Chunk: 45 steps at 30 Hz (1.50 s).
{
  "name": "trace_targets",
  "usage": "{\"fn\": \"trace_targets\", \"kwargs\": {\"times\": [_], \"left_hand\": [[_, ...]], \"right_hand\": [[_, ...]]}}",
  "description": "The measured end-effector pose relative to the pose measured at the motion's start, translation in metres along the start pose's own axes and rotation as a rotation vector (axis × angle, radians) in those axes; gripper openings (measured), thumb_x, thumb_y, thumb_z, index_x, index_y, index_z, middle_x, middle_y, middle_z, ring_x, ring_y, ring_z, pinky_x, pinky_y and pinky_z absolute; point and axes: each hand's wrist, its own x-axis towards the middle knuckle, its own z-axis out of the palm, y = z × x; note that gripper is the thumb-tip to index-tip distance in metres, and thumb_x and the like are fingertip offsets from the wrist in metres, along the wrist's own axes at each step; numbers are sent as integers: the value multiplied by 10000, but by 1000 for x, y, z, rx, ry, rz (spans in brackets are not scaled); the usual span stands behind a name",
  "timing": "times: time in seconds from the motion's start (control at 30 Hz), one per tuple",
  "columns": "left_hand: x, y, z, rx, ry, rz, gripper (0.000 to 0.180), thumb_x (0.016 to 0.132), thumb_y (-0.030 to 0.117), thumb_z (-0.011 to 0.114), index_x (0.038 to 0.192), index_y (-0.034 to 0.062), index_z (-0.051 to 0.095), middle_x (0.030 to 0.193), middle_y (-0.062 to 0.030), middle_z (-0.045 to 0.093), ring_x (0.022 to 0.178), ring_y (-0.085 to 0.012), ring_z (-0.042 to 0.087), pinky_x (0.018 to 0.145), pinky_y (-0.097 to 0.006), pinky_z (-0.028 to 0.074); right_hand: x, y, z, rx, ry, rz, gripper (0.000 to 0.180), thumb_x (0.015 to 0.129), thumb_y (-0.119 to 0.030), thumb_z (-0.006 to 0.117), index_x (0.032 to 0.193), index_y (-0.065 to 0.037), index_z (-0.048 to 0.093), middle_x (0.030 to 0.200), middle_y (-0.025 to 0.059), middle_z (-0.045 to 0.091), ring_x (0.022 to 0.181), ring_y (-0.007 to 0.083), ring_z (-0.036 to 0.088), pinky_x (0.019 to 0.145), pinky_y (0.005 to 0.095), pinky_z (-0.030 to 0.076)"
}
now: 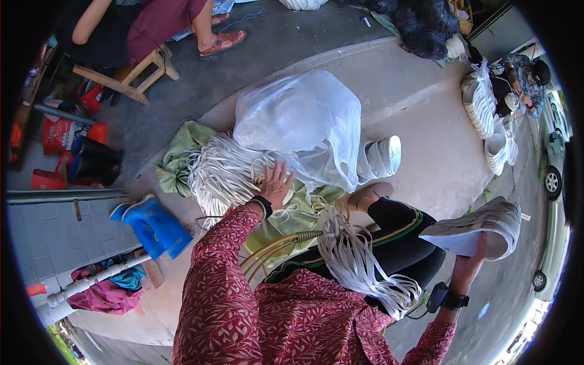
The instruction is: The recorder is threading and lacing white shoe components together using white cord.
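Observation:
My left hand (277, 184) is open, fingers spread, over the edge of a heap of flat white laces (222, 167) on green woven sacking (188, 146). A filled, translucent white plastic bag (298, 115) lies just beyond its fingertips. Off to the right, my right hand (485, 244) grips a stack of nested white shoe uppers (477, 228), its fingers partly hidden inside the curved opening. Across my lap hangs another bundle of white laces (359, 258), next to a curved cane handle (267, 249).
A shorter white stack (380, 159) lies right of the bag. Blue boots (155, 225) stand at left by dark boots (94, 158). A seated person (158, 30) is at far left near a wooden stool (131, 76); another person (528, 79) is far right beside white stacks (480, 103).

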Motion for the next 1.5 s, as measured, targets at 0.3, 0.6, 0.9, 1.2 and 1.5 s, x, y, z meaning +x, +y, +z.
{"fn": "trace_targets", "kwargs": {"times": [0.3, 0.6, 0.9, 1.2, 1.5], "left_hand": [[-18, -90, 12, -639, 224, -726, 379, 660, 51, 578, 1033, 98, 526, 1096, -217, 561, 1008, -400, 546, 792, -417, 460], [-110, -208, -187, -1152, 1053, -766, 349, 691, 10, 548, 1040, 11, 548, 918, -79, 622, 811, -167, 562, 731, -277, 449], [-68, -151, -160, -561, 809, -756, 424, 635, 53, 585, 1056, 77, 541, 917, -179, 636, 904, -343, 607, 804, -356, 452], [-18, -96, -84, -623, 158, -342, 600, 640, 199, 687, 1174, 11, 489, 1151, -197, 545, 1095, -330, 515, 922, -364, 413], [-6, 194, -292, -856, 557, 750, 589, 719, 204, 715, 1194, -31, 460, 1193, -218, 499, 1159, -373, 473, 955, -418, 404]], "right_hand": [[-6, 7, -85, -951, -67, -444, 548, 859, 44, 559, 1359, -79, 369, 1329, 141, 381, 1180, 251, 423, 968, 375, 410], [-4, 23, -94, -1017, -107, -531, 595, 807, 75, 592, 1347, -42, 373, 1289, 153, 441, 1166, 263, 454, 960, 393, 418], [-14, 37, -120, -591, -61, -343, 478, 875, -31, 555, 1322, -21, 385, 1285, 143, 445, 1182, 260, 442, 966, 397, 421], [-33, -14, -179, -1192, 159, -788, 702, 683, 95, 656, 1328, -3, 397, 1205, 206, 525, 1100, 305, 527, 946, 375, 420], [-67, -9, -97, 40, 76, -19, 360, 892, -133, 537, 1225, -20, 461, 1071, 70, 550, 1044, 196, 538, 821, 307, 464]]}}
